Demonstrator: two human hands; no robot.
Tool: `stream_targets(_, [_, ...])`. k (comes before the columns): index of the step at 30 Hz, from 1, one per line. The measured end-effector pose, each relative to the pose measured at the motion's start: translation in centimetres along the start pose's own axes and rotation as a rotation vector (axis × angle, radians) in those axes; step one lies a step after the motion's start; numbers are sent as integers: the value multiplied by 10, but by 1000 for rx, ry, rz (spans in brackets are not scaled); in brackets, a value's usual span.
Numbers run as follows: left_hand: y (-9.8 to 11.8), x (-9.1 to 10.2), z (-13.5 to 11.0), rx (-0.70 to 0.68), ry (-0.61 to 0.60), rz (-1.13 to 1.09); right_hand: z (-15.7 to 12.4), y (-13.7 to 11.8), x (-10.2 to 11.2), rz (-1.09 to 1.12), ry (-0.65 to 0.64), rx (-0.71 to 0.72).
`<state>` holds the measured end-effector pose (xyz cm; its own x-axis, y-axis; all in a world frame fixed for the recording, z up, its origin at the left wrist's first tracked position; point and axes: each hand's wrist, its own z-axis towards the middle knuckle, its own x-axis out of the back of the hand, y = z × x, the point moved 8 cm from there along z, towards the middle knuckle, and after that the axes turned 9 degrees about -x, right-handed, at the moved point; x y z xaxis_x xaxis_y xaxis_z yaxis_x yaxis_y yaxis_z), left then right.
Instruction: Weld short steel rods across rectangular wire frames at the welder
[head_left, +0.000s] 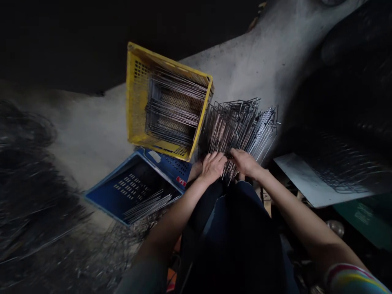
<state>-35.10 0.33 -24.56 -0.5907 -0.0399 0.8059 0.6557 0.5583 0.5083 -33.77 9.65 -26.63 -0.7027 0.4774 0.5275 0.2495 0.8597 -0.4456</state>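
A pile of bent metal wire pieces [241,122], many with squared-off ends, stands on the floor in front of my knees. My left hand [215,166] curls its fingers around wires at the pile's near left edge. Beside it, my right hand [244,162] is closed at the near end of the pile, thumb side toward the left hand. The fingertips of both hands almost meet, and some are hidden among the wires. Against the pile's left side is a yellow plastic crate [134,102] with more long wires lying in it.
A blue crate [114,183] holding a few straight rods [148,207] tilts near my left arm. Dark heaps of wire [36,196] cover the floor at left. A pale flat sheet [301,175] and a green panel [364,216] lie at right.
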Motion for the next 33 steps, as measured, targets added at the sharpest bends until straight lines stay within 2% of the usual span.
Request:
stream_targets(3, [-9, -4, -7, -40, -71, -5, -6, 8, 4, -77, 19, 33])
stream_targets(6, [-23, -14, -10, -18, -110, -18, -13, 26, 12, -181, 109, -11])
stream_targets(9, [-32, -26, -11, -17, -118, -57, -16, 41, 11, -230, 108, -27])
stream_targets(12, [-34, -35, -11, -31, -108, -103, -14, 49, 5, -208, 92, -32])
stream_targets(16, [-42, -38, -15, 71, -78, -262, -23, 55, -1, -89, 103, -70])
stream_targets(18, [-46, -35, -16, 99, -62, -365, -33, 65, -2, 33, 151, -131])
stream_targets(20, [-51, -32, -15, 156, -31, -511, -44, 83, -1, 264, 259, -234])
stream_targets(23, [-63, -36, -5, 393, 35, -777, -48, 123, -8, 878, 434, -467])
stream_targets(25, [-61, -46, 10, 527, 41, -889, -34, 135, -19, 1194, 426, -542])
stream_targets(29, [-48, -63, 56, 594, 42, -936, 7, 117, -26, 1377, 283, -413])
stream_targets(31, [-46, -69, 70, 621, 58, -954, 15, 107, -31, 1519, 242, -340])
stream_targets(33, [-42, -71, 76, 625, 65, -999, 12, 104, -37, 1621, 232, -325])
